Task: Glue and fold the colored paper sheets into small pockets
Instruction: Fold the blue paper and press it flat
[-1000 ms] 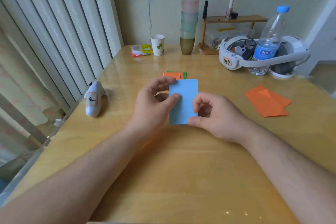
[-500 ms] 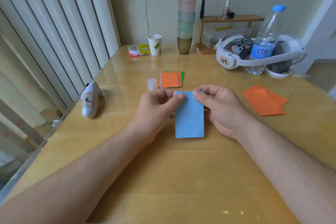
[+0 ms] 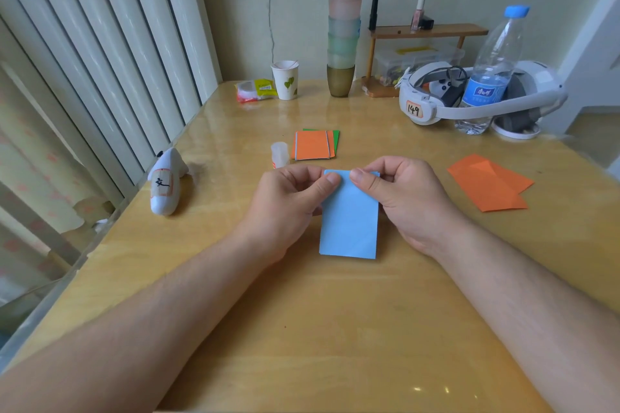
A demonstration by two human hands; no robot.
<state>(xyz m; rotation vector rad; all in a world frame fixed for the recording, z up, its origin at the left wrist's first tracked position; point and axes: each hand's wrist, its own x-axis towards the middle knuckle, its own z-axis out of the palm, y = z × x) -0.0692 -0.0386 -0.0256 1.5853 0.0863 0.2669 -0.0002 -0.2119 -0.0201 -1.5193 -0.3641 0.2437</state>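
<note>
Blue folded paper (image 3: 349,221) lies near the table (image 3: 335,329) centre, its far edge pinched by both hands: left hand (image 3: 288,198) at the far-left corner, right hand (image 3: 399,194) at the far-right corner. Orange pockets (image 3: 312,144) and a glue stick (image 3: 280,154) lie just beyond.

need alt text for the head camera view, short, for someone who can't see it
Both hands, left hand and right hand, pinch the top edge of a folded blue paper over a wooden table. Behind it lie a glue stick and an orange paper stack.
</note>
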